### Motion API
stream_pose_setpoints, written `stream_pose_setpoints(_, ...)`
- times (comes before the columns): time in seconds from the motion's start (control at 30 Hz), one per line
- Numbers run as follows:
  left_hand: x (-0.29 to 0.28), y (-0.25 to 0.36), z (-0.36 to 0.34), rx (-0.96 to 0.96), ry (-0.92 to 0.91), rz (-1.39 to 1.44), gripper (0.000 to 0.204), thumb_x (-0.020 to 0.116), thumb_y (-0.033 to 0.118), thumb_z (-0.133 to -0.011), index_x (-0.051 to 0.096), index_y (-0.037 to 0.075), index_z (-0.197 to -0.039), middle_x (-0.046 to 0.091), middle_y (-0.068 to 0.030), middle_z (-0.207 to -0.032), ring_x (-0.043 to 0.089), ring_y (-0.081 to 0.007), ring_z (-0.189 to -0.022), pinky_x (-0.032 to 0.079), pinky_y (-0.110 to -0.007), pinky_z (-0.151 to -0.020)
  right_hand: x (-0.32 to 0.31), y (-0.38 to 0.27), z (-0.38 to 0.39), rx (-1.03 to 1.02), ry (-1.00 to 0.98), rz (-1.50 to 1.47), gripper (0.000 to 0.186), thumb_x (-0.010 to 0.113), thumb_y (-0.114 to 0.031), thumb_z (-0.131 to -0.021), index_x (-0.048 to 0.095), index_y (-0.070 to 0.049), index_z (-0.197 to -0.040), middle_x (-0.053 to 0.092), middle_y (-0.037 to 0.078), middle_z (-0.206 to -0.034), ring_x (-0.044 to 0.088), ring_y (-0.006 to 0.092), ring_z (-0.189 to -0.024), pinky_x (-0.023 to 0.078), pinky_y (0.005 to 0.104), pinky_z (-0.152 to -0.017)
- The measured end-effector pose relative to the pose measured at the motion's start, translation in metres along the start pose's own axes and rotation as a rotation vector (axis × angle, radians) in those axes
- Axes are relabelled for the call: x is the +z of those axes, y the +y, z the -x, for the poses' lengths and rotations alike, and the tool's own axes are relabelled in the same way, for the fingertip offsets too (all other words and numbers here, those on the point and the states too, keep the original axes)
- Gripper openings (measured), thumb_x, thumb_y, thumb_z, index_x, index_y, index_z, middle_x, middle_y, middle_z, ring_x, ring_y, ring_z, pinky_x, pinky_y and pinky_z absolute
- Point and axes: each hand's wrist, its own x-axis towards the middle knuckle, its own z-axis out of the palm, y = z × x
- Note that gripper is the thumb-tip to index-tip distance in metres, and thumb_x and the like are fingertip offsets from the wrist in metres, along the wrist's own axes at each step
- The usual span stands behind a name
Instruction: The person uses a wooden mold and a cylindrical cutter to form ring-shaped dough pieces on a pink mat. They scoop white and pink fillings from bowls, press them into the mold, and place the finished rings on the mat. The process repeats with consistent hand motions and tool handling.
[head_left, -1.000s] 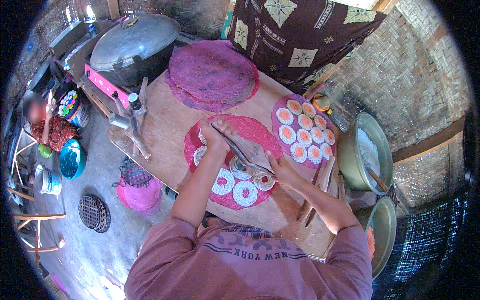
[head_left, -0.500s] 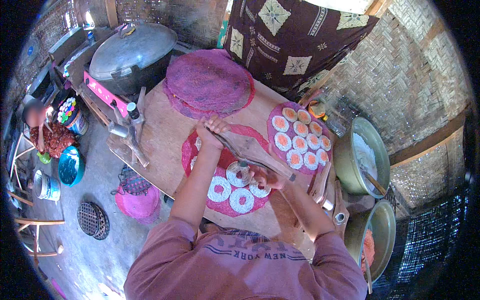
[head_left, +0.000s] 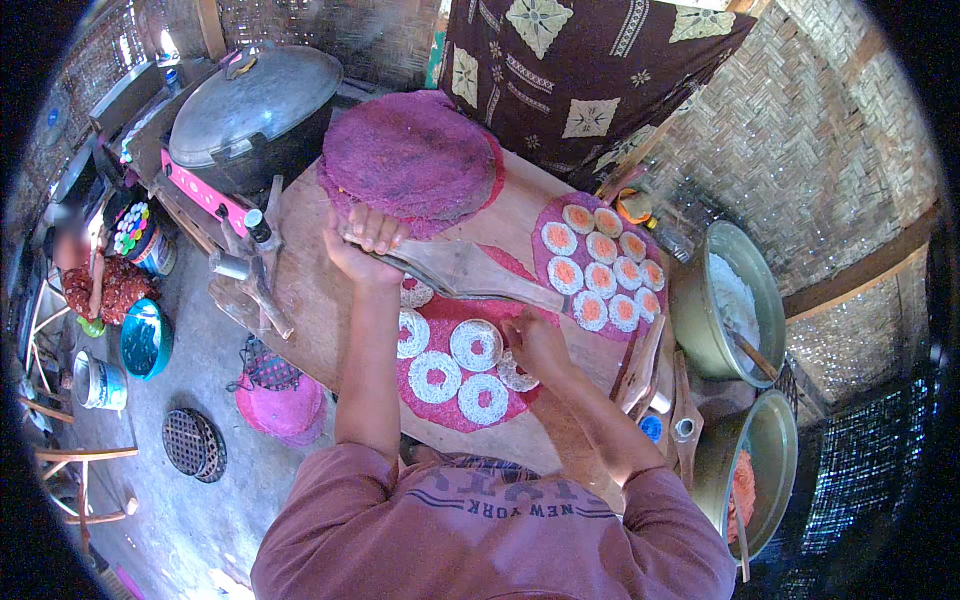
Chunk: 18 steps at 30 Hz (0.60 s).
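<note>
My left hand (head_left: 368, 243) is closed round one end of a long wooden hand press (head_left: 470, 272), held slantwise over the table. Beneath it lies a round magenta woven mat (head_left: 465, 330) bearing several white rings of dough strands; one white ring (head_left: 476, 345) sits beside my right hand (head_left: 538, 350). The fingers of that hand are bent and drawn together near the ring's right edge, below the press; whatever is between them is hidden. To the right, a second magenta mat (head_left: 551, 215) carries white discs with orange centres (head_left: 599, 279).
A stack of magenta mats (head_left: 410, 155) stands at the table's far side, next to a big lidded pot (head_left: 250, 110). Wooden tools (head_left: 640, 375) lie at the right edge by two green pots (head_left: 690, 325) of white and orange dough. A person (head_left: 95, 285) sits at far left.
The press has swung left and away from the rings, my left hand going with it. My right hand has come off the press's underside and sits slightly farther from me, near a ring.
</note>
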Motion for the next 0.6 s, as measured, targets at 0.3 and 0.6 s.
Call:
stream_pose_setpoints(0.3,0.072,0.036,0.008,-0.017,-0.162,-0.068,0.048,0.035,0.050,-0.094,0.043,0.017,-0.060,0.037,0.0053,-0.042,0.032,-0.0104,-0.036,0.031,-0.028,-0.045,0.002,0.002,-0.017,-0.139,0.086,-0.200,0.022,0.060,-0.025,-0.083,0.068,-0.005,-0.089,0.067,0.020,-0.083,0.065,0.0395,-0.075,0.052,0.0479,-0.069)
stream_pose_setpoints(0.6,0.085,0.043,0.010,0.019,-0.171,-0.123,0.047,0.033,0.050,-0.094,0.042,0.018,-0.060,0.036,0.0059,-0.041,0.031,-0.0100,-0.033,0.031,-0.028,-0.043,-0.007,0.010,-0.102,0.000,-0.085,0.098,0.033,0.068,-0.035,-0.074,0.070,-0.003,-0.076,0.067,0.022,-0.075,0.067,0.0391,-0.073,0.053,0.0480,-0.065)
